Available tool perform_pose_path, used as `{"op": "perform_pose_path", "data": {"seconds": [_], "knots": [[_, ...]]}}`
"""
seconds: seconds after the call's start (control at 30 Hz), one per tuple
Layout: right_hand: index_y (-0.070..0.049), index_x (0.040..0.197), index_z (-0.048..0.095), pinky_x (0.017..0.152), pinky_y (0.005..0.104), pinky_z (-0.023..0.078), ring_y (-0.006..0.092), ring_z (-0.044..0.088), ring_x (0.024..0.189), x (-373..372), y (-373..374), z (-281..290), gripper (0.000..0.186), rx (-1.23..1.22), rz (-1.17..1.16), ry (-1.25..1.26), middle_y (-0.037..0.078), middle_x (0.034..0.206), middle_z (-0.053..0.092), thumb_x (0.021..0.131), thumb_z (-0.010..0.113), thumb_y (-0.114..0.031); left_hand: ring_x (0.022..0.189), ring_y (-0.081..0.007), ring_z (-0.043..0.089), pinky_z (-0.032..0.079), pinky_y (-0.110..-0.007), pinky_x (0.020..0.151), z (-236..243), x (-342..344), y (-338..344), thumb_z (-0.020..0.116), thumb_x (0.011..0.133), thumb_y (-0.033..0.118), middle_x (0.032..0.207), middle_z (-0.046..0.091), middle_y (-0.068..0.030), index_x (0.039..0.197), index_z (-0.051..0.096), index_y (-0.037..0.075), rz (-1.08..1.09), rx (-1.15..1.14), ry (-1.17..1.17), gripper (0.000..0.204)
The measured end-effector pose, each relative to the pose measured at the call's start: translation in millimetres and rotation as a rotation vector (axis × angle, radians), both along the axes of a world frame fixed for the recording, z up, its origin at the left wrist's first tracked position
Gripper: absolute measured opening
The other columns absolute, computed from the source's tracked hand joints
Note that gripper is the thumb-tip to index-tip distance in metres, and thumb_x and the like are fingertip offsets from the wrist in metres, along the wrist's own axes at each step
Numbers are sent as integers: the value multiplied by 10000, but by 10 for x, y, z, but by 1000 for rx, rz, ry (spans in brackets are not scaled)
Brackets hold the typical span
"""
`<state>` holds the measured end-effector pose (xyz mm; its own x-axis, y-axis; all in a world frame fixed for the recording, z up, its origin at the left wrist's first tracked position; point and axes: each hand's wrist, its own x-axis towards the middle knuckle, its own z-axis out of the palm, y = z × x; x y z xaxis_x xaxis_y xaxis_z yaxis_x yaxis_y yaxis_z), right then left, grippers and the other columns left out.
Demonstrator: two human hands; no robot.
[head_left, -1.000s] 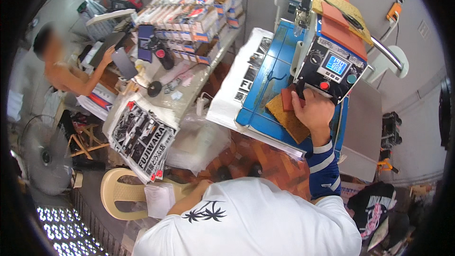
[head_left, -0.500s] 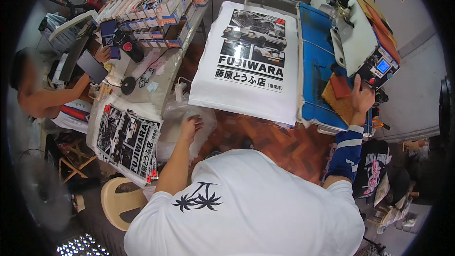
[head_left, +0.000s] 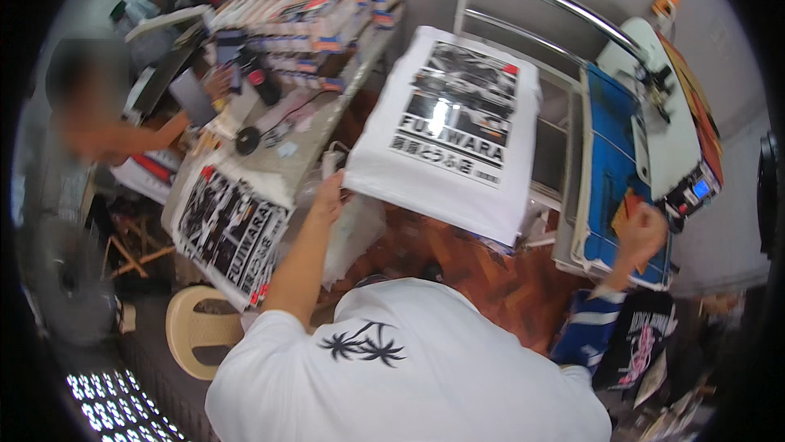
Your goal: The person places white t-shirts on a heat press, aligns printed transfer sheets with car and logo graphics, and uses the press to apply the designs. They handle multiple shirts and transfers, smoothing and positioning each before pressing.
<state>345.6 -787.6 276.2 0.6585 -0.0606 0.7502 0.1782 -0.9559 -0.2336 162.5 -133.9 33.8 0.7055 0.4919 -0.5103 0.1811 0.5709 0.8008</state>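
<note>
A white piece of fabric (head_left: 372, 148) with a large glossy black-and-grey car print lies flat in front of me, tilted a little. My left hand (head_left: 329, 199) is at its near left corner, fingers closed at the edge. My right hand (head_left: 642, 233) is smeared by motion over the near right end of a heat press (head_left: 603, 156); its fingers cannot be made out clearly. The press has a blue lower bed, a white raised upper part and a control box (head_left: 695, 190) with a lit blue display. Orange-brown pads (head_left: 623, 211) lie on the bed beside my right hand.
On the left table (head_left: 304, 162) lies a stack of similar car prints (head_left: 231, 233). Behind it are rows of filled boxes (head_left: 327, 37) and a dark bottle (head_left: 260, 82). Another person (head_left: 123, 141) sits there with a tablet-like device (head_left: 190, 98). A beige chair (head_left: 190, 336) stands near my left.
My left hand has moved up to the fabric's corner. My right hand has left the control box and come down nearer me. The view has shifted, so the scene sits lower and further right.
</note>
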Motion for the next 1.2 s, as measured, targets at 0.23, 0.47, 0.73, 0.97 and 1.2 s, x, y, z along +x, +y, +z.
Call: {"op": "perform_pose_path", "data": {"seconds": [0.23, 0.47, 0.73, 0.97, 1.2], "knots": [[3, 1001, 736, 681, 331, 552, 231, 717, 761, -1104, 1783, -1625, 317, 1015, 90, 898, 117, 892, 731, 996, 732, -313, 691, -115, 646, 507, -267, 600, 522, 103, 25, 711, 1013, 282, 878, 714, -16, 1130, 711, 45, -122, 557, 207, 264], [-95, 1007, 715, 574, 274, 507, 128, 638, 667, -790, 1477, -937, 111, 1629, 741, 742, 14, 796, 678, 1048, 661, -182, 1011, -156, 689, 560, -353, 923, 1527, 122, -434, 670, 1031, 258, 1147, 732, -47, 1235, 667, 56, -13, 27, -405, 287], [4, 1269, 651, 1004, 425, 555, 253, 691, 1123, -431, 2049, 1680, 319, 1256, 1526, 320, 129, 1223, 704, 1057, 622, -234, 1271, -311, 627, 467, -532, 1100, 2112, -1998, -1488, 693, 948, 319, 1349, 678, -145, 1361, 604, 12, 45, -321, -989, 522], [-32, 1055, 740, 670, 260, 537, 121, 628, 792, -2896, 4400, 2221, 213, 398, 2135, 757, 25, 889, 645, 1035, 662, -229, 1572, -399, 242, 142, -575, 1320, 2469, -5922, -1699, 558, 1036, 231, 1696, 256, -233, 1604, 268, -53, 642, 461, -1318, 699], [38, 992, 719, 723, 367, 657, 241, 755, 815, -5455, 5155, 1640, 258, 516, 2567, 2127, 157, 968, 751, 1000, 744, -219, 973, -344, 534, 416, -475, 815, 3905, -7773, -3927, 669, 984, 173, 1133, 555, -216, 1232, 620, 62, 1505, 2038, 1191, 276]]}}
